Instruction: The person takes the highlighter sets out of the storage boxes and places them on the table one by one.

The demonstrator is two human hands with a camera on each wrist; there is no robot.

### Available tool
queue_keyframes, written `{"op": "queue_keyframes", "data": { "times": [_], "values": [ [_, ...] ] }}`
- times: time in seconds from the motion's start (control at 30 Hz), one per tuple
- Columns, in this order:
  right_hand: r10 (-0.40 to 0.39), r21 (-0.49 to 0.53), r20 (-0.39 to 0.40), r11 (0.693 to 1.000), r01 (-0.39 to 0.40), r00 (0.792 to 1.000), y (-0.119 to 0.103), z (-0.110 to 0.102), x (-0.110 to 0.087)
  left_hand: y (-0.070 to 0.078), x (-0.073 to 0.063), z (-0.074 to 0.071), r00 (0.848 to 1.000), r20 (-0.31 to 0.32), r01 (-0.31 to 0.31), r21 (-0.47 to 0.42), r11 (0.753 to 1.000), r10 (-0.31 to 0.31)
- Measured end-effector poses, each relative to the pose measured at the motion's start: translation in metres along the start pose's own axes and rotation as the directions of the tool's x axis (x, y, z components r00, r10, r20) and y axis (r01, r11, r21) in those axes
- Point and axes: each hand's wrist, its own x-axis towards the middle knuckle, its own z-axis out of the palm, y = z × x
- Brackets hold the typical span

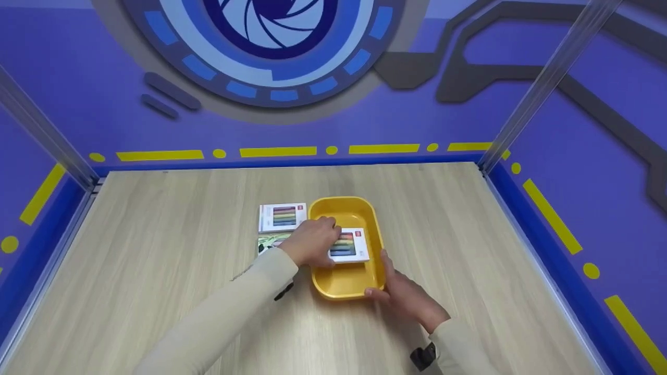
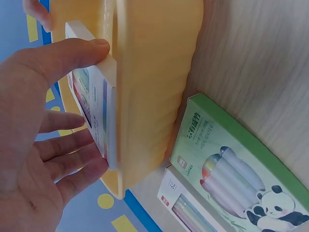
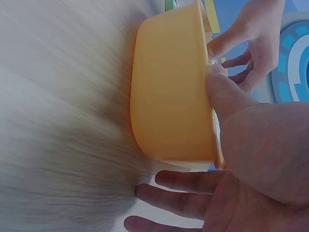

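My left hand (image 1: pixel 311 242) grips a white box of coloured pens (image 1: pixel 350 251) by its edges, thumb on one side and fingers on the other. The box lies level over the middle of a yellow plastic tub (image 1: pixel 344 287), at about rim height in the left wrist view. At the tub's near right corner is my right hand (image 1: pixel 409 298), its thumb on the near rim and its fingers stretched along the right side. Left of the tub lie a second white pen box (image 1: pixel 284 217) and a green panda highlighter box (image 2: pixel 227 159), partly hidden by my left hand in the head view.
The wooden tabletop (image 1: pixel 469 250) carries the tub and boxes. Purple printed panels (image 1: pixel 292 133) wall it in at the back and both sides, with metal posts (image 1: pixel 552 78) at the corners.
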Motion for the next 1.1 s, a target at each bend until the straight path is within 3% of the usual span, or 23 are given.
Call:
{"op": "queue_keyframes", "data": {
  "times": [0.43, 1.1],
  "values": [
    [0.003, -0.002, -0.008, 1.000, -0.003, 1.000, 0.000, 0.000, 0.000, 0.003, -0.003, -0.008, 0.998, -0.031, -0.053, 0.070, 0.996, 0.055],
    [0.038, 0.020, 0.018, 0.999, -0.038, 0.999, -0.001, 0.001, 0.000, 0.000, -0.011, -0.012, 0.999, -0.003, -0.040, 0.051, 0.998, 0.040]
  ]
}}
